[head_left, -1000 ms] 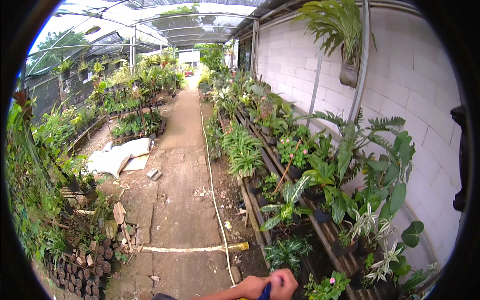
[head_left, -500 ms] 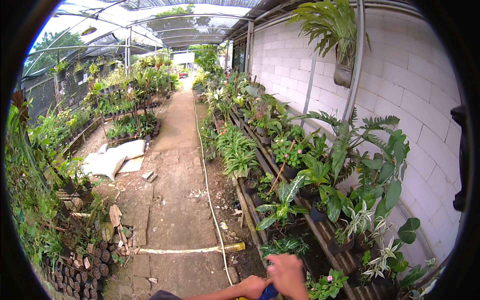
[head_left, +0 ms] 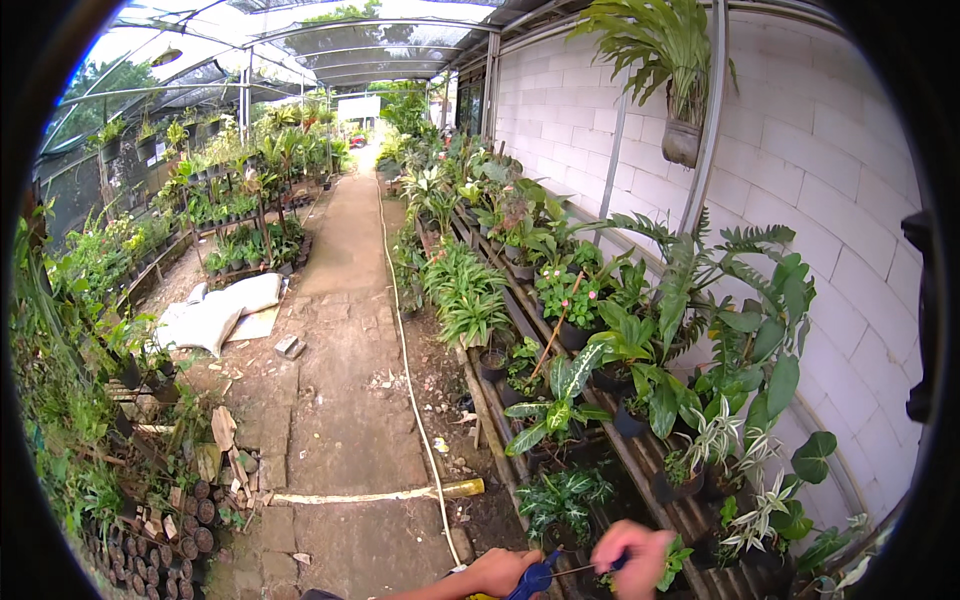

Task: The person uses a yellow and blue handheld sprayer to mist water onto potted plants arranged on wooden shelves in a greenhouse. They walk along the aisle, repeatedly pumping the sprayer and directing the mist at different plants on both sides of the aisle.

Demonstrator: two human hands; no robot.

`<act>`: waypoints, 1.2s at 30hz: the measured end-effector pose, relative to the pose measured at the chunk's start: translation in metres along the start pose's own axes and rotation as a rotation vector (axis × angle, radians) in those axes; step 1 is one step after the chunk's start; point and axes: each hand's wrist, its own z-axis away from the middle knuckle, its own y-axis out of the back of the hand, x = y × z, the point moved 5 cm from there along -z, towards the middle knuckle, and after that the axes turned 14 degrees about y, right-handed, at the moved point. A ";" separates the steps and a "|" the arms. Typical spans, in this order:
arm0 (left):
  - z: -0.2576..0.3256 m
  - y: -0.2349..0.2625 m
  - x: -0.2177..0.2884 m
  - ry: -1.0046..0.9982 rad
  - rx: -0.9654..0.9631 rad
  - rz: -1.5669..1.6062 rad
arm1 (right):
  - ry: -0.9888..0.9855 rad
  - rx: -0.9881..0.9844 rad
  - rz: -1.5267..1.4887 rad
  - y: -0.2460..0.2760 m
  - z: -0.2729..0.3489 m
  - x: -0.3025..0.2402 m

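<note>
Low in the head view, my left hand [head_left: 502,572] is closed around a blue object [head_left: 537,577] with a bit of yellow under it; its kind cannot be made out. A thin rod [head_left: 573,570] runs from that object across to my right hand [head_left: 634,562]. My right hand, smeared by motion, is closed on a small dark blue handle [head_left: 618,560] at the rod's end. Just beyond the hands is a low plant with pale-patterned leaves [head_left: 565,500]. A small leafy plant [head_left: 676,560] shows beside my right hand.
Potted plants stand on slatted racks [head_left: 630,465] along a pale block wall [head_left: 790,140]. A hose [head_left: 415,390] follows the dirt path [head_left: 345,400], crossed by a yellowish pole [head_left: 380,495]. White sacks [head_left: 225,310] lie left; small pots [head_left: 150,560] crowd the lower left.
My right hand has moved away to the right from my left hand, and the thin rod between them now shows. The view has shifted slightly.
</note>
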 end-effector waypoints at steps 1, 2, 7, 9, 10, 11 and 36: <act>0.000 -0.001 0.002 -0.006 -0.016 -0.020 | 0.265 -0.099 0.176 0.009 -0.015 -0.036; 0.000 -0.002 0.002 -0.006 -0.023 -0.016 | 0.360 -0.046 0.468 0.017 -0.020 -0.060; -0.008 -0.024 -0.012 0.096 -0.084 -0.115 | 0.317 -0.486 0.951 -0.026 -0.023 0.012; -0.010 -0.028 -0.024 -0.023 -0.045 -0.056 | 0.264 -0.609 0.926 -0.050 0.007 0.073; -0.012 -0.033 -0.029 -0.052 -0.059 -0.065 | 0.248 -0.631 0.913 -0.054 0.023 0.097; -0.011 -0.030 -0.026 -0.193 0.047 0.113 | 0.248 -0.586 0.849 -0.048 0.033 0.113; -0.001 -0.033 -0.006 -0.302 0.193 0.043 | -0.196 -0.579 0.930 -0.036 0.072 0.151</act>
